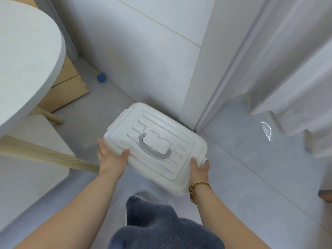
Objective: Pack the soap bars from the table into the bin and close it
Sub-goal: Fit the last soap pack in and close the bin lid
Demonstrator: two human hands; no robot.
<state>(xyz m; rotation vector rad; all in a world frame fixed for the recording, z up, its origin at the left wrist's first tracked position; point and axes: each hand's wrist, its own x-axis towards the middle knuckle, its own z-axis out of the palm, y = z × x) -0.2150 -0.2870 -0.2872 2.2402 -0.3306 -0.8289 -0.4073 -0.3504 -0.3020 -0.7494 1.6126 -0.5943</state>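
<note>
Here, bin (158, 146) gripped between both hands (111, 157)

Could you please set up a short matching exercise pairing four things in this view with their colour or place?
Things:
1. bin lid
2. lid handle
3. cap
4. bracelet

Descriptions:
A. blue, on the floor by the wall
B. gold, on the right wrist
C. white, held by left hand and right hand
D. grey, lying flat in a recess

Pairs: 1-C, 2-D, 3-A, 4-B
</note>
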